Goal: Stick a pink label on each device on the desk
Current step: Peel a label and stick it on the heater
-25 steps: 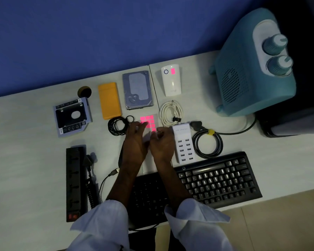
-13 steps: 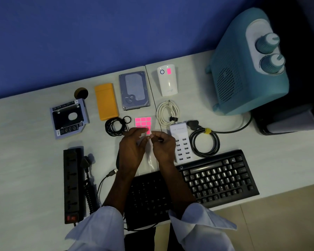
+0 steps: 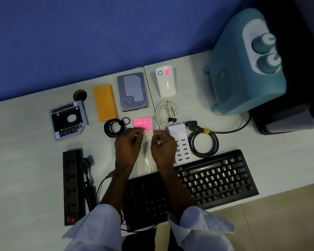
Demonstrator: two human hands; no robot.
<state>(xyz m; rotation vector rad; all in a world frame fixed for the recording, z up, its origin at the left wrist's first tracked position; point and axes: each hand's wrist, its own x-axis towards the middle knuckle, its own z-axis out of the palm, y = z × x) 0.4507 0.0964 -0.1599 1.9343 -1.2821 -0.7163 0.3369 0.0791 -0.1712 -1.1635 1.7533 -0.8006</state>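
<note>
A label sheet with several pink labels lies at the middle of the desk, its bare backing running down to the keyboard. My left hand has thumb and finger closed on the sheet's left edge, just under the pink rows. My right hand hovers beside it with fingertips pinched together; no pink shows between them. A white plug-in device at the back carries one pink label. The hard drive, orange case, drive caddy, USB charger and power strip show no label.
A teal heater stands at the back right, its cord coiled beside the charger. A white cable and a black cable coil flank the sheet. A small round brown object sits near the wall.
My two hands were together over the sheet's lower pink rows; they have since drawn back and apart, the right hand moving right with pinched fingers.
</note>
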